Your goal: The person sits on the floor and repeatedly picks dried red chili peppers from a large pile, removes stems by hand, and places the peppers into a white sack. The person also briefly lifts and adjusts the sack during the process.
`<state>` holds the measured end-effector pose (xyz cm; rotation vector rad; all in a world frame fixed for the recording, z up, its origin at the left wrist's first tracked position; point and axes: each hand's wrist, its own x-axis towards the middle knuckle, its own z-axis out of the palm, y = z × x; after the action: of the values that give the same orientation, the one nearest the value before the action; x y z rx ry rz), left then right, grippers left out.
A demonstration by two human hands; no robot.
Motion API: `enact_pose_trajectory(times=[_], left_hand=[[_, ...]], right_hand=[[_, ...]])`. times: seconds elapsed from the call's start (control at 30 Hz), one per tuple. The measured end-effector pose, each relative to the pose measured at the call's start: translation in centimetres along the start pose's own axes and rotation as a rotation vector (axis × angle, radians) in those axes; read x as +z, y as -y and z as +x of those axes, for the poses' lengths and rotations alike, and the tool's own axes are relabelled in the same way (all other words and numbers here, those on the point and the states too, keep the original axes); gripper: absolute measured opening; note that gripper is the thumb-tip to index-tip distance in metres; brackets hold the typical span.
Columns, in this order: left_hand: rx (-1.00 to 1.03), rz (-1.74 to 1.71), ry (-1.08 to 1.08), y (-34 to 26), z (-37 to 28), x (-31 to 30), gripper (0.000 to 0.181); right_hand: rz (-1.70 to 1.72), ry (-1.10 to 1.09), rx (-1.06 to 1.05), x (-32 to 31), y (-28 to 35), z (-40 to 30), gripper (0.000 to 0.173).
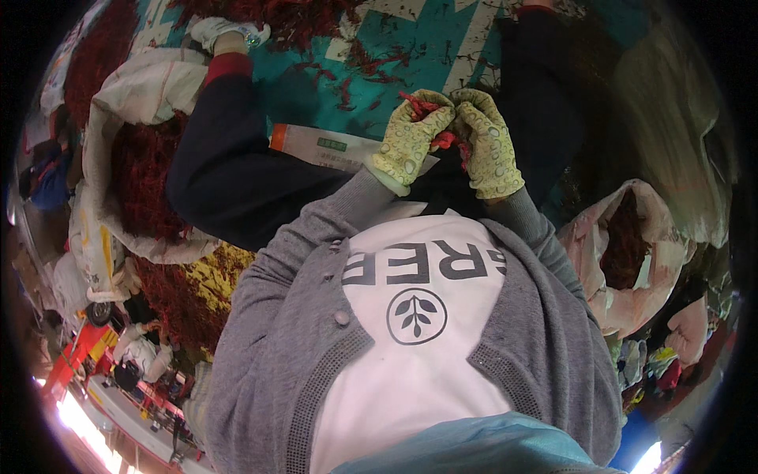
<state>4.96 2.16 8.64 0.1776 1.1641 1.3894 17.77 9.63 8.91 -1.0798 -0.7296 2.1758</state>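
My left hand (414, 139), in a yellow-green glove with a droplet pattern, is closed around dried red chili peppers (421, 108). The fingertips of my right hand (485, 142), gloved alike, meet those of the left. More red chilies (445, 140) stick out between the palms, and some lie against the inner side of the right glove, whose fingers are curled on them. Both hands are above my crossed or bent legs. Beyond them, loose chilies and stems (379, 65) are scattered over a teal sheet with white markings (296, 101). The fingertips partly hide what is pinched.
A white woven sack (98, 148) of red chilies stands open at left; a pinkish sack (651, 296) holds more at right. A chili heap (284, 18) lies ahead. Printed sacking (337, 148) is by my lap. Another person (142, 352) is at lower left.
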Motion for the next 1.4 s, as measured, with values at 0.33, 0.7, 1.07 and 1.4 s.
enact_pose_trajectory(times=[0.33, 0.7, 1.07, 1.4], left_hand=[[0.317, 0.326, -0.039, 1.2, 1.7, -3.0, 0.017], [0.069, -0.182, -0.266, 0.4, 2.7, -5.6, 0.016], [0.127, -0.291, -0.197, -2.2, 1.2, -11.1, 0.015], [0.384, 0.81, -0.765, -25.1, -15.1, -35.3, 0.048]], right_hand=[[0.009, 0.089, 0.199, 1.6, -1.6, 3.6, 0.025], [-0.618, 0.098, -0.195, 3.9, -4.2, 7.1, 0.025], [-1.369, 0.337, -0.463, -0.3, -1.2, 10.8, 0.018], [-2.152, 0.756, -0.503, -4.3, -2.7, 15.6, 0.047]])
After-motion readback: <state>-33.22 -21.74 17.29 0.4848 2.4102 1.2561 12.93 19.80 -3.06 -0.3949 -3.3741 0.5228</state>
